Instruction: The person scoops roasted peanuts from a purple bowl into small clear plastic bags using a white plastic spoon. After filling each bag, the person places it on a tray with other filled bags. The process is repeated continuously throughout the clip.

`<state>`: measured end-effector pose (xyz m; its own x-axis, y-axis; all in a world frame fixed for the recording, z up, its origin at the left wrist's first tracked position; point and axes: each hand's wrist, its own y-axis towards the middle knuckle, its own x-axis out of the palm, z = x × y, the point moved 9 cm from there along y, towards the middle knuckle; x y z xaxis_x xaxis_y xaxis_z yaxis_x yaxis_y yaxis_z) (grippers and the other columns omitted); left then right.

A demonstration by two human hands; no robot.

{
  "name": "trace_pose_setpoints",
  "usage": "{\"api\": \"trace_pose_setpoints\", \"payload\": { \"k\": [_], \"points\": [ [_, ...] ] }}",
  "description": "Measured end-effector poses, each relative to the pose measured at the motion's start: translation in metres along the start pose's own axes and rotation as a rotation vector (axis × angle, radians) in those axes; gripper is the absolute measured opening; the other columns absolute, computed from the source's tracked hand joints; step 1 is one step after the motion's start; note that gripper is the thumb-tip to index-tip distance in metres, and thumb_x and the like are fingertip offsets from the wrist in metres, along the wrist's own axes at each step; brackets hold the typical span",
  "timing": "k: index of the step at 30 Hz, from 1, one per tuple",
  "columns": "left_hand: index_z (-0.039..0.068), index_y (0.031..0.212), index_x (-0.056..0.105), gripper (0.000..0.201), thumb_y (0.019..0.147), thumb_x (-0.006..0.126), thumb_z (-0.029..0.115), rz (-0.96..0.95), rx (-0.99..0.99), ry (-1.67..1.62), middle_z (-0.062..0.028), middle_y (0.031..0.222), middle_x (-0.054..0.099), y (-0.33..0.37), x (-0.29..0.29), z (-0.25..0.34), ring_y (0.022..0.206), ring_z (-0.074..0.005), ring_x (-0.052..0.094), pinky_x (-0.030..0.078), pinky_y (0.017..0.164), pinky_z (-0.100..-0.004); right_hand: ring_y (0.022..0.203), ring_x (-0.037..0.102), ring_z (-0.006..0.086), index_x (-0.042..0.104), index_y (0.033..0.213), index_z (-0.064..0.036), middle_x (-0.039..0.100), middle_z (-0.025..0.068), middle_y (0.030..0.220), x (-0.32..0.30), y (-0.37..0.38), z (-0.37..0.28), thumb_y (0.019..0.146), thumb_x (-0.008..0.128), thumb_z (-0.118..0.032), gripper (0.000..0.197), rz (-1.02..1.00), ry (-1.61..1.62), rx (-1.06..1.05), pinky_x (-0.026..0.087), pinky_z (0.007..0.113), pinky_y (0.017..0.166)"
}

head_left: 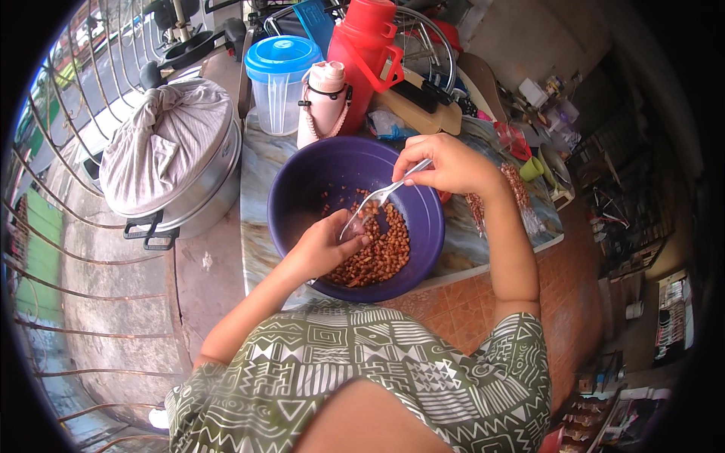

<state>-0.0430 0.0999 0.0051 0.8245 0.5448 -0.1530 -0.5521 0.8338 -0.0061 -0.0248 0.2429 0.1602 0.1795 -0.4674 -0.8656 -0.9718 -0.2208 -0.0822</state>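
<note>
A deep purple basin [433, 249] stands on the table in front of me, with a heap of reddish-brown peanuts [381, 253] in its bottom. My right hand [445, 167] is over the basin's far right rim, pinching the handle of a white plastic spoon [393, 188]. The spoon slants down to the left, its bowl end close to my left hand [325, 245]. That hand reaches inside the basin with fingers closed round a thin clear plastic bag [350, 226], its opening beside the spoon. How full the bag is, I cannot tell.
Filled clear packets [521, 198] lie right of the basin on the marble-patterned table [260, 249]. Behind stand a pink bottle [323, 102], a blue-lidded container [281, 90] and a red jug [361, 60]. A cloth-covered metal pot [170, 155] is at left, beside a bent metal grille.
</note>
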Motion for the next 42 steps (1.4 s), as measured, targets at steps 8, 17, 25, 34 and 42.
{"api": "trace_pose_setpoints", "payload": {
  "k": [8,17,25,34,42],
  "points": [
    [0.007,0.098,0.058,0.012,0.097,0.068,0.013,0.068,0.134,-0.272,0.0076,0.080,0.055,-0.010,-0.007,0.014,0.072,-0.0009,0.046,0.041,0.065,-0.0201,0.084,0.066,0.0231,0.074,0.094,-0.0069,0.066,0.0086,0.089,-0.015,-0.011,-0.015,0.081,0.072,-0.005,0.013,0.297,-0.094,-0.105,0.051,0.034,0.075],
    [0.010,0.098,0.057,0.011,0.098,0.067,0.014,0.115,0.092,-0.393,0.0073,0.067,0.051,-0.013,-0.018,0.015,0.052,-0.0003,0.042,0.032,0.045,-0.0180,0.084,0.068,0.0231,0.073,0.096,-0.0070,0.071,0.0103,0.087,0.159,0.060,0.102,0.079,0.075,-0.007,0.017,-0.043,0.154,-0.024,0.052,0.036,0.076],
    [0.009,0.097,0.059,0.015,0.095,0.071,0.017,0.124,0.045,-0.318,0.0054,0.067,0.055,-0.011,-0.015,0.013,0.053,-0.0007,0.048,0.037,0.046,-0.0170,0.086,0.066,0.0134,0.074,0.104,-0.0065,0.073,0.0035,0.089,0.194,0.030,0.089,0.084,0.074,-0.008,0.019,-0.442,0.417,-0.007,0.051,0.030,0.079],
    [0.007,0.096,0.059,0.017,0.094,0.073,0.016,0.001,-0.088,-0.217,0.0061,0.073,0.059,-0.007,-0.003,0.009,0.059,-0.0014,0.048,0.038,0.051,-0.0194,0.089,0.063,0.0073,0.072,0.106,-0.0030,0.072,0.0016,0.095,0.048,-0.007,0.086,0.087,0.072,-0.007,0.019,-0.127,0.518,-0.002,0.051,0.026,0.081],
    [0.007,0.096,0.059,0.018,0.093,0.074,0.016,-0.080,-0.128,-0.159,0.0066,0.075,0.057,-0.008,0.008,0.010,0.064,-0.0015,0.049,0.038,0.055,-0.0196,0.092,0.065,0.0109,0.073,0.103,-0.0026,0.073,0.0039,0.095,0.002,-0.010,0.045,0.086,0.071,-0.009,0.019,-0.112,0.327,0.060,0.051,0.029,0.087]
  ]
}}
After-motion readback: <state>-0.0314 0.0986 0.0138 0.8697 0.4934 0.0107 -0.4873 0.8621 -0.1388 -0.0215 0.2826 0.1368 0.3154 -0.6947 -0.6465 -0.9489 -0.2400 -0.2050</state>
